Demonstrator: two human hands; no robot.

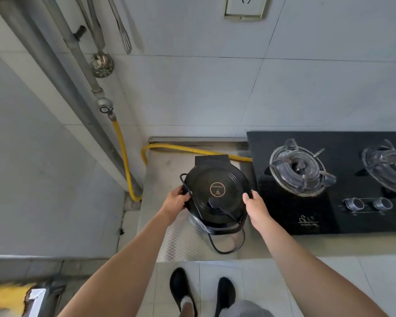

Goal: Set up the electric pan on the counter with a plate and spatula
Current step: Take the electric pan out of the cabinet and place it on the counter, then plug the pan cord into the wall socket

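Two hands are gripping the round black electric pan, one on each side, and we are seeing it from above with its lid closed. The left hand is curling its fingers around the pan's left edge, catching a loop of the black power cord there. The right hand is clasping the right edge, thumb lying on top of the lid. The pan is sitting at, or just above, the left end of the patterned stainless-steel counter; we cannot tell whether its base is touching the surface. The plug is lying on the lid near the front, and the rest of the cord is trailing off the near edge in a loose loop on the counter.

Just beside the pan on the right, a black glass two-burner gas stove is resting on the counter, its two metal knobs facing the front. Behind the pan, a yellow corrugated gas hose is running along the back of the counter and climbing to a grey wall pipe. Higher on the tiled wall, a slotted metal spatula and a perforated metal skimmer are hanging. Below the counter, we are seeing two feet in black slippers standing on the tiled floor
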